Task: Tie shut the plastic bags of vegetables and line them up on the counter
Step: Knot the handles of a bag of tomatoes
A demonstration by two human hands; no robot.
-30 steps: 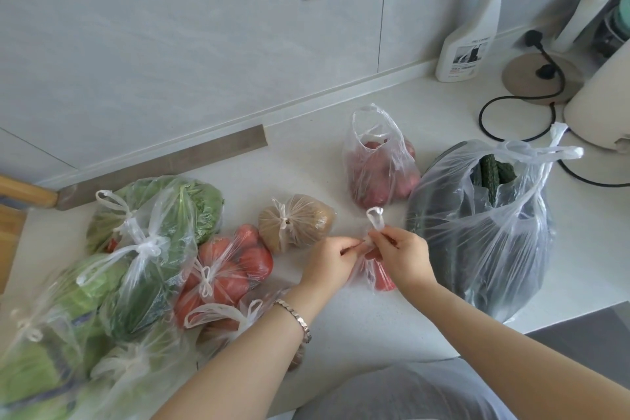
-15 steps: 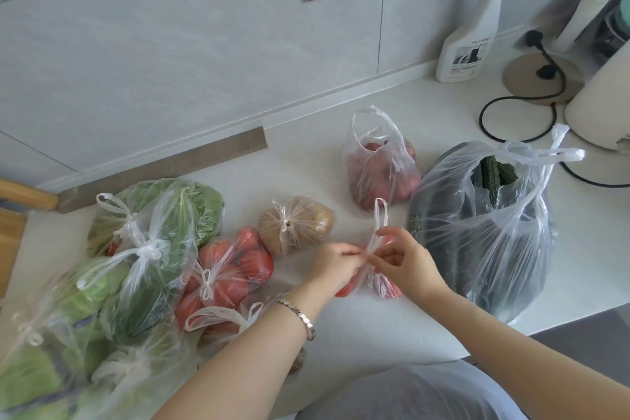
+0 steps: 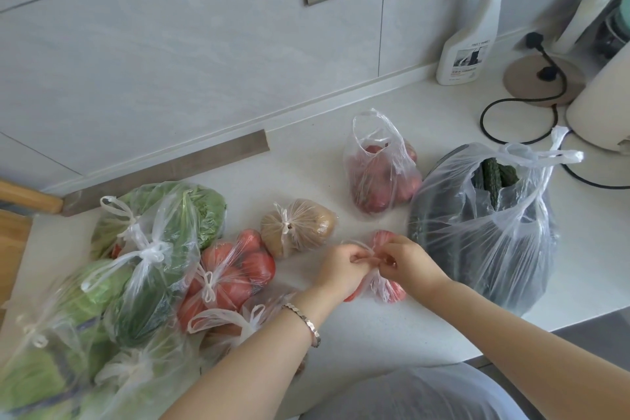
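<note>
- Between the two hands, low on the white counter (image 3: pixel 341 344), lies a small clear bag of red vegetables (image 3: pixel 387 290), its bulk under and just below the fingers.
- The left hand (image 3: pixel 342 266) and the right hand (image 3: pixel 407 261) meet knuckle to knuckle over the bag's neck, each pinching a strip of its thin plastic handles; both hands are closed on the plastic.
- The small bag's long axis runs roughly away from the person, one red end showing beyond the right hand and the fuller end sagging toward the wrists; whether a knot is formed cannot be told, since the fingers cover it.
- A metal bracelet (image 3: pixel 303 320) sits on the left wrist.
- Just beyond the left hand, a knotted bag of brown potatoes (image 3: pixel 300 227) lies on its side, knot facing left.
- Left of the left hand, a tied bag of tomatoes (image 3: pixel 231 273) rests against tied bags of green leafy vegetables (image 3: pixel 160 232), which crowd together farther left.
- Beyond both hands, an open bag of red vegetables (image 3: pixel 380 177) stands upright, its handles loose and pointing up.
- Right of the right hand, almost touching it, a large bag of cucumbers (image 3: pixel 484 232) stands with its handles knotted and dark cucumber tips pointing up and away.
- Far beyond the right hand stand a spray bottle (image 3: pixel 470 34) and a looping black cord (image 3: pixel 511 122).
</note>
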